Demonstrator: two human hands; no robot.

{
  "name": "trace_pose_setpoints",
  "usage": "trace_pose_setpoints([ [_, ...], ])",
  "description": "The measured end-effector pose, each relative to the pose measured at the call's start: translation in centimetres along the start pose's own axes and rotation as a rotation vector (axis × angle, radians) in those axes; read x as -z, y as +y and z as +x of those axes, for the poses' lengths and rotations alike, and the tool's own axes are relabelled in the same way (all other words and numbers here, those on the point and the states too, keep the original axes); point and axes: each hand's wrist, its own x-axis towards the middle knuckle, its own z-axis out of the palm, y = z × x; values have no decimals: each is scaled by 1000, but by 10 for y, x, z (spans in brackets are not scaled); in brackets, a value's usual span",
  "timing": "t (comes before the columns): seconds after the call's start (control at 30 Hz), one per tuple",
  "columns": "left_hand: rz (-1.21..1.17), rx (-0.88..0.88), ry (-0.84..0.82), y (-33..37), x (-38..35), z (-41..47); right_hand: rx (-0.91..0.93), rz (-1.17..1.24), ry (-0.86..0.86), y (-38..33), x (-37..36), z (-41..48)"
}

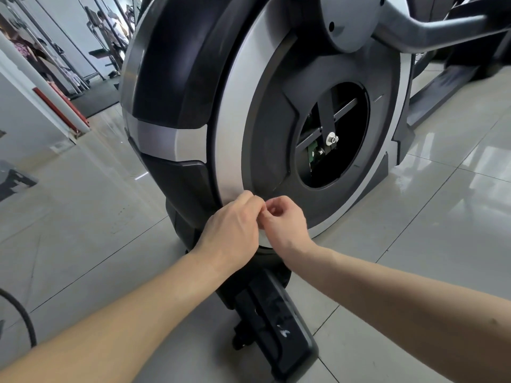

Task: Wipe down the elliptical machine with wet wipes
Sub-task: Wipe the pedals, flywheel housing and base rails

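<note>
The elliptical machine's flywheel housing (265, 111) fills the upper middle: a black shell, a silver ring and a dark grey disc with a round opening (331, 136) showing metal parts. My left hand (232, 230) and my right hand (284, 219) meet in front of the ring's lowest part. Both have curled fingers, and their fingertips touch each other. No wet wipe shows between them; whether they pinch something small is hidden. The black base foot (276, 327) runs toward me under my forearms.
Glossy pale floor tiles (414, 230) surround the machine. A crank arm (420, 26) and pedal rail reach off to the upper right. Other gym equipment (102, 45) and a white post with a red strip (55, 100) stand at the left. A black cable (25, 319) curves at the lower left.
</note>
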Motion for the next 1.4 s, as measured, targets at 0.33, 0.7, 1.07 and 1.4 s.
trace_pose_setpoints([
  [0.33,-8,-42,0,-6,-7,-4,-228,161,138,39,17,22],
  [0.7,0,-67,-25,-1,-18,7,-249,175,93,26,4,24],
  [1.07,13,-95,-35,13,-31,17,-413,348,455,50,80,96],
  [1.4,42,-24,-38,20,-35,37,-229,424,49,51,12,46],
])
